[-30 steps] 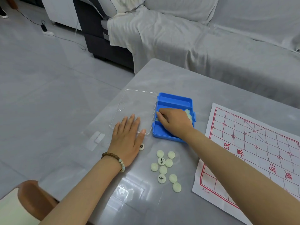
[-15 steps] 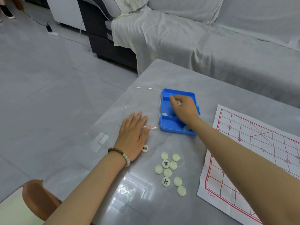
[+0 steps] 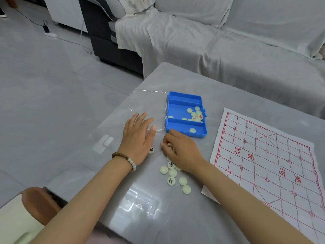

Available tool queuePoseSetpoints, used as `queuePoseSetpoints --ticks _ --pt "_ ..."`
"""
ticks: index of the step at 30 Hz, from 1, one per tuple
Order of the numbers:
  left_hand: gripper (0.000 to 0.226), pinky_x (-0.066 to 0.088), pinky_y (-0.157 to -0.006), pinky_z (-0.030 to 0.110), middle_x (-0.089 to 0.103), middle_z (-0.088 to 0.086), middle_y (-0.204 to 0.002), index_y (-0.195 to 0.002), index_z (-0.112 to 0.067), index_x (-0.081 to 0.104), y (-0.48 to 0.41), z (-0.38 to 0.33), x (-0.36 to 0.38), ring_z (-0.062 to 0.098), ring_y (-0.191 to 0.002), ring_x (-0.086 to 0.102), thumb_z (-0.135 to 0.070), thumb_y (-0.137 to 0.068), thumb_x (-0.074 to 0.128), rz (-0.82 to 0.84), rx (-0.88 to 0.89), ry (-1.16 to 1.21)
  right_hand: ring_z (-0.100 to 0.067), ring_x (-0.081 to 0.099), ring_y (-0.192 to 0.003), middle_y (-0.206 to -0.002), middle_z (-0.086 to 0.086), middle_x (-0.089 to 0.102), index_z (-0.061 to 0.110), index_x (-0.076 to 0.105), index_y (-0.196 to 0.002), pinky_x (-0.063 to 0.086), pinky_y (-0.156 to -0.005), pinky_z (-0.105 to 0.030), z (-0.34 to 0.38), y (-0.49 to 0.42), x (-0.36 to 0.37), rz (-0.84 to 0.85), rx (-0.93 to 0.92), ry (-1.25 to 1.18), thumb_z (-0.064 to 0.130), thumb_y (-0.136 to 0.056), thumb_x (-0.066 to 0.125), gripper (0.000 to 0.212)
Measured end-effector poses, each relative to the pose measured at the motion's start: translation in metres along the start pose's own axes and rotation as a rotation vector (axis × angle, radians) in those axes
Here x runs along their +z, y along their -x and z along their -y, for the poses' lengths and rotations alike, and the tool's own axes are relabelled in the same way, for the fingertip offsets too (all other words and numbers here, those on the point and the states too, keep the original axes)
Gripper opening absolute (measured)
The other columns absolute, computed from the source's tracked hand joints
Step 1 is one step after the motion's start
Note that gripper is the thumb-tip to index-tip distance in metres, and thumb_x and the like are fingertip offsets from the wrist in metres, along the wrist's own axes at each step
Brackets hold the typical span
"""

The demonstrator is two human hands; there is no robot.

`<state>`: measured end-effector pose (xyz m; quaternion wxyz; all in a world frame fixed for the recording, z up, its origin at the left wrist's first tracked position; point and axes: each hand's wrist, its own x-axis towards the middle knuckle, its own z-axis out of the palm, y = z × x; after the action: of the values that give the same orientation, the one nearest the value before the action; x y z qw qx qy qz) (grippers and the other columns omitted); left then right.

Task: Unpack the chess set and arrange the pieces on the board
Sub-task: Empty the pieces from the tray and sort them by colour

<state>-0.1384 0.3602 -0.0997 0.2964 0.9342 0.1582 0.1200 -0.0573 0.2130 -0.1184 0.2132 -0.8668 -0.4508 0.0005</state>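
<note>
A blue box lies open on the grey table, with several pale round chess pieces in its compartments. Its clear lid lies flat to the left. My left hand rests flat and open on the lid's near corner. My right hand is curled just in front of the box, fingers closed on at least one pale chess piece above the table. A cluster of loose pieces lies beneath and near that hand; one more piece sits by my left palm. The red-lined cloth board lies at the right.
A grey-covered sofa runs behind the table. The table's left edge drops to the floor. A brown chair back shows at the lower left. A power strip and cable lie on the floor.
My right hand has come out of the blue box and moved toward me to the loose pieces, carrying pieces. My left hand has stayed on the lid.
</note>
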Motion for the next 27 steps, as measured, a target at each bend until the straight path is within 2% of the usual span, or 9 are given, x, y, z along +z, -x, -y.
queuePoseSetpoints --ticks 2,5,7,9,14,19,23,27 --pt "0.056 0.004 -0.116 0.034 0.02 -0.002 -0.154 -0.139 -0.022 0.037 0.002 0.0 -0.002 0.015 -0.142 0.005 -0.047 -0.095 0.015 -0.008 -0.001 -0.017 -0.013 0.045 -0.079 -0.089 0.005 0.048 0.016 0.055 -0.09 0.035 -0.07 -0.026 -0.004 0.005 -0.001 -0.001 0.011 -0.077 0.035 -0.092 0.049 0.02" --pt "0.048 0.003 -0.117 0.036 0.019 -0.001 -0.154 -0.14 -0.021 0.036 0.005 -0.002 -0.004 0.016 -0.143 0.005 -0.039 -0.098 0.022 -0.009 -0.01 -0.036 -0.008 0.044 -0.106 -0.118 0.007 0.053 0.022 0.057 -0.116 0.033 -0.092 -0.023 -0.007 0.018 -0.008 0.034 0.009 -0.09 0.044 -0.094 0.036 0.037" --pt "0.048 0.003 -0.117 0.036 0.019 -0.001 -0.154 -0.14 -0.021 0.036 0.006 -0.002 -0.003 0.016 -0.143 0.005 -0.039 -0.098 0.021 -0.008 -0.006 -0.047 -0.008 0.03 -0.133 -0.144 0.007 0.039 0.024 0.043 -0.138 0.02 -0.109 -0.02 -0.008 0.03 -0.009 0.131 0.003 -0.054 0.048 -0.095 0.026 0.051" --pt "0.05 0.004 -0.116 0.035 0.02 -0.001 -0.154 -0.139 -0.021 0.037 0.007 -0.003 -0.002 0.017 -0.143 0.006 -0.042 -0.098 0.019 -0.008 0.004 -0.047 -0.009 0.013 -0.143 -0.155 0.007 0.02 0.026 0.024 -0.147 0.008 -0.116 -0.025 -0.006 0.041 -0.006 0.195 -0.019 0.006 0.051 -0.093 0.015 0.061" --pt "0.049 0.002 -0.115 0.034 0.02 0.0 -0.154 -0.14 -0.02 0.036 0.009 -0.005 0.0 0.017 -0.143 0.005 -0.04 -0.098 0.021 0.001 0.004 -0.055 -0.006 0.002 -0.144 -0.157 0.01 0.008 0.027 0.011 -0.15 -0.003 -0.116 -0.027 0.004 0.046 -0.002 0.217 0.052 0.017 0.056 -0.087 0.005 0.07" --pt "0.048 0.002 -0.116 0.035 0.017 0.0 -0.154 -0.142 -0.02 0.033 0.01 -0.008 -0.001 0.018 -0.143 0.003 -0.038 -0.098 0.021 0.026 -0.004 -0.069 -0.006 -0.007 -0.144 -0.158 0.007 0.002 0.025 0.005 -0.15 -0.006 -0.117 -0.029 0.012 0.037 -0.001 0.251 0.087 0.04 0.055 -0.096 0.017 0.063" --pt "0.047 0.002 -0.117 0.037 0.018 0.002 -0.154 -0.141 -0.019 0.034 0.007 -0.005 -0.006 0.019 -0.143 0.004 -0.036 -0.099 0.023 -0.017 -0.029 -0.071 -0.005 -0.009 -0.144 -0.158 0.009 -0.001 0.025 0.004 -0.15 -0.011 -0.115 -0.025 0.017 0.044 -0.001 0.238 0.065 0.07 0.062 -0.082 0.001 0.077" --pt "0.047 0.002 -0.117 0.038 0.019 0.003 -0.154 -0.141 -0.018 0.035 0.01 -0.002 -0.008 0.02 -0.143 0.005 -0.036 -0.099 0.023 -0.018 -0.025 -0.071 -0.004 -0.018 -0.142 -0.157 0.01 -0.009 0.031 -0.003 -0.149 -0.012 -0.117 -0.031 0.019 0.055 -0.004 0.291 0.073 0.084 0.063 -0.086 0.002 0.071"
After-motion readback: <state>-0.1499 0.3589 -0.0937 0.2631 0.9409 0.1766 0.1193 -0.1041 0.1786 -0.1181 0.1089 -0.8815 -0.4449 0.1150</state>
